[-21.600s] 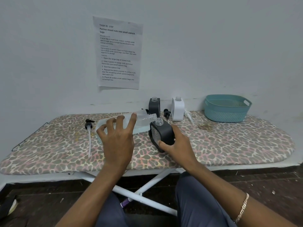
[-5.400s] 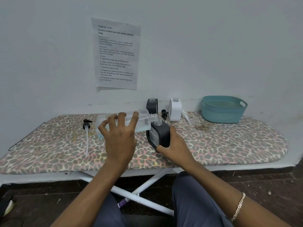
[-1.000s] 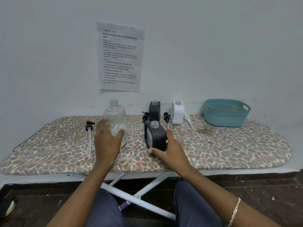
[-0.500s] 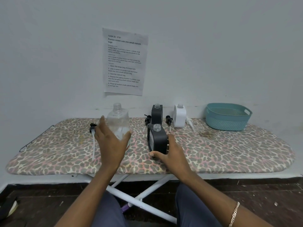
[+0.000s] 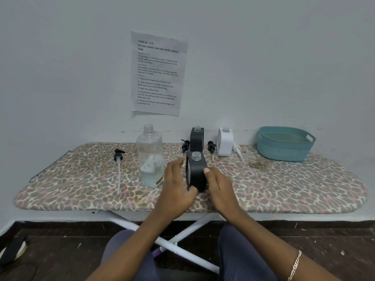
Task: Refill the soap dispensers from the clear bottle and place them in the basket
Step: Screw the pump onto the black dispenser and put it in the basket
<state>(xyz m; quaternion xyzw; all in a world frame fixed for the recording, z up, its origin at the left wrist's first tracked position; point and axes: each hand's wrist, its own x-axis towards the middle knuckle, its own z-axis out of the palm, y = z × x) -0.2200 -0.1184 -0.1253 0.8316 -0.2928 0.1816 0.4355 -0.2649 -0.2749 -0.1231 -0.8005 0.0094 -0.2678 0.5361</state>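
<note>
Released by the left hand (image 5: 176, 189), the ribbed clear bottle (image 5: 150, 159) is left upright on the leopard-print worktop (image 5: 284, 185), while the matte black dispenser (image 5: 196, 173) is clasped by both hands, right hand (image 5: 220, 187) included.

An ironing board (image 5: 284, 191) with a leopard-print cover carries a clear bottle (image 5: 150, 159) upright at its middle. Left of the bottle lies a pump (image 5: 118, 159); right of it stand three dispensers and a teal basket (image 5: 284, 144).

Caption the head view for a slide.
Both hands hold the uncapped black dispenser; clear bottle stands beside it.
</note>
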